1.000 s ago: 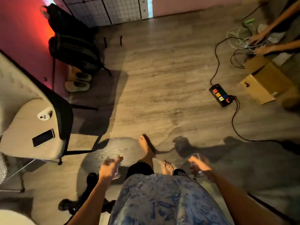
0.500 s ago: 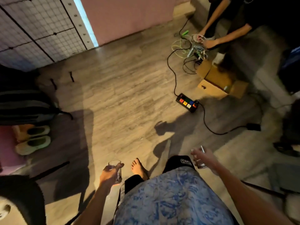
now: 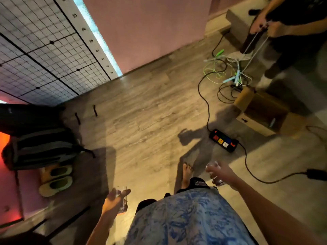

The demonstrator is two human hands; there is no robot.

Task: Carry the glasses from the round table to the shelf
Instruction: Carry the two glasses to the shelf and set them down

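Left hand [image 3: 115, 200] has its fingers curled round left glass [image 3: 124, 205], held above the wooden floor [image 3: 141, 112]. Right hand [image 3: 225, 174] is wrapped round right glass [image 3: 218, 182], blurred, near the power strip [image 3: 223, 140]. Cardboard box [image 3: 261, 112] sits toward the floor's far right corner. Slippers [image 3: 56, 180] and backpack [image 3: 40, 147] lie along its left edge.
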